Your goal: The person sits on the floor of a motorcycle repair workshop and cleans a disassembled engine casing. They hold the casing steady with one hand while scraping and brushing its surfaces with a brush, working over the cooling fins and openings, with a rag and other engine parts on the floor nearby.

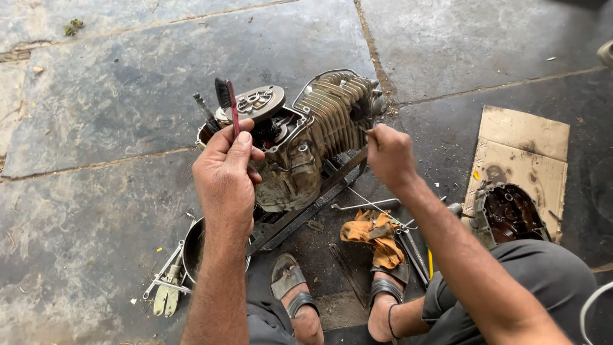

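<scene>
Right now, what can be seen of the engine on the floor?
The engine is a grimy, oil-stained metal block sitting on a dark metal frame on the stone floor. Its finned cylinder points right; the side cover is off, exposing a round clutch plate and gears. The left hand, holding a red-handled brush, is in front of its open side; the right hand is at the cylinder end.

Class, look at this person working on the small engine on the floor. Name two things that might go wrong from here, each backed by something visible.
1. The left hand holds a red-handled brush above the open engine; loosened grit may fall into the exposed parts.
2. Wrenches, pliers and an orange rag lie around the sandalled feet, so tripping or stepping on a tool seems possible.
</scene>
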